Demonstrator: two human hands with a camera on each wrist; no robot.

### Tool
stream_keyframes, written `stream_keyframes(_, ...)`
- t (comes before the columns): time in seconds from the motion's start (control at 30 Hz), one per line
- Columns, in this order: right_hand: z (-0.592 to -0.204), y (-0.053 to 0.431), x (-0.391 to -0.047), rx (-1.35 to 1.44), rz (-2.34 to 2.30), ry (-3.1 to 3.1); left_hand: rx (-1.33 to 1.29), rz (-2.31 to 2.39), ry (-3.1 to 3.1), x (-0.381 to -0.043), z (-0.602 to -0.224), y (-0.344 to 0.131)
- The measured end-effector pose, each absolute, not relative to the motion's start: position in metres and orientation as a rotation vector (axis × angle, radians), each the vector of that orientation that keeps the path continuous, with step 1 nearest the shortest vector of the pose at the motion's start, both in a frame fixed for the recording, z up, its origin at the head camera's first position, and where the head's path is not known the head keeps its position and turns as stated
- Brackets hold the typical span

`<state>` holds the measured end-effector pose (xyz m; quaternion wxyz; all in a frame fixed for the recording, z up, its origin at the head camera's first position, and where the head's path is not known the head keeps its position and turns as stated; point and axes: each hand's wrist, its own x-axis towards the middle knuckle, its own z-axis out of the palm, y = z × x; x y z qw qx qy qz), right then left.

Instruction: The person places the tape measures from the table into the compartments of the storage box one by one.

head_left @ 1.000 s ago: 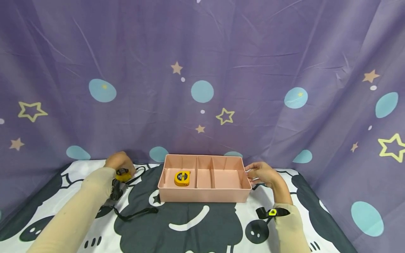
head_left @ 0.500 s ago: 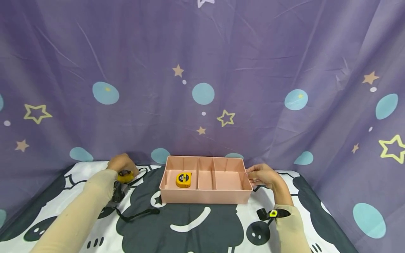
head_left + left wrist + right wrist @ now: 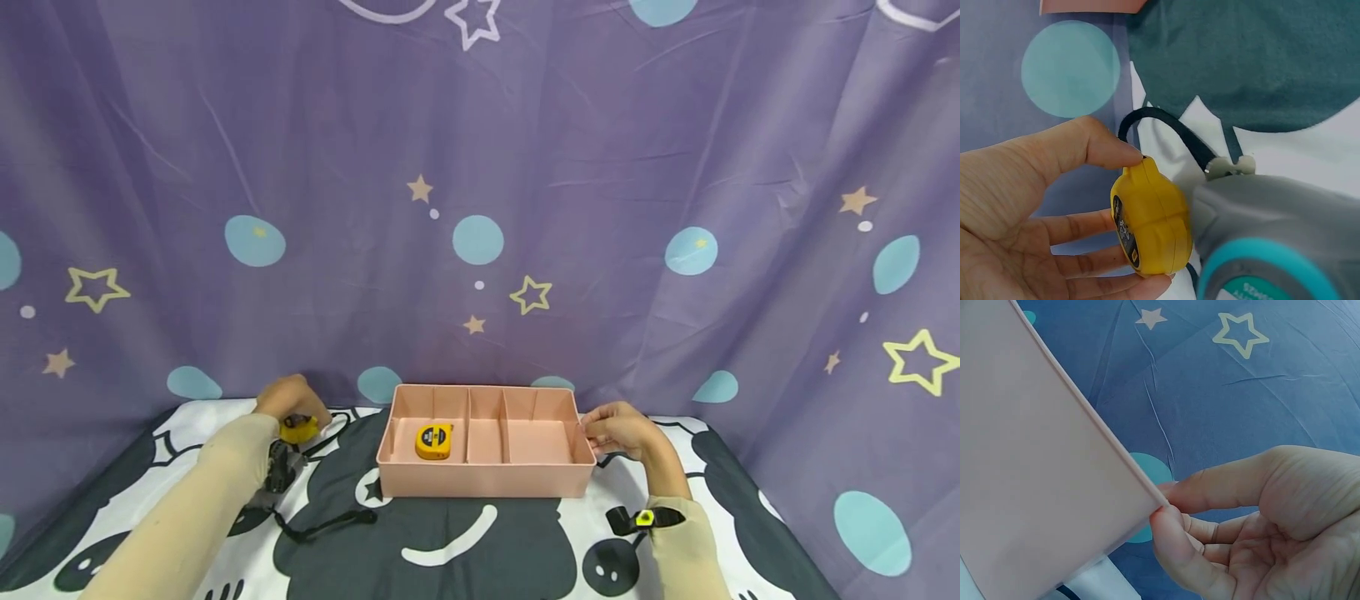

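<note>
Steadying is advised, the box (image 3: pixel 486 482) pinched by right hand (image 3: pixel 619 427) at three o'clock, tape measure (image 3: pixel 1155 219) gripped by left hand (image 3: pixel 291 398) at nine.

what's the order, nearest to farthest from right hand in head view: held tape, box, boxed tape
1. Box: pinched at its right end by the right hand
2. Boxed tape: in the left compartment
3. Held tape: far left, in the left hand
</note>
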<state>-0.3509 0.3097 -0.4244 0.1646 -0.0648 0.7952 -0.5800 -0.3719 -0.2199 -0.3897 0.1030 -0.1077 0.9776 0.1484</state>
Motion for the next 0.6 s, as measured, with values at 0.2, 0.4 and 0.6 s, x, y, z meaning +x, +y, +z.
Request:
stream_keyframes(0.2,-0.425,0.310,-0.352,-0.209,-1.642,2.264,-0.275,0.441,2.908,-0.368,-0.384,-0.212)
stream_keyframes(0.4,-0.424,0.311,-0.349,-0.265,-1.644,2.248,-0.234,0.536,2.878,-0.361,-0.370,-0.204)
stream_keyframes(0.6,-0.424,0.312,-0.346,-0.295,-1.652,2.235,-0.140,0.626,2.882,-0.359,-0.353,-0.201)
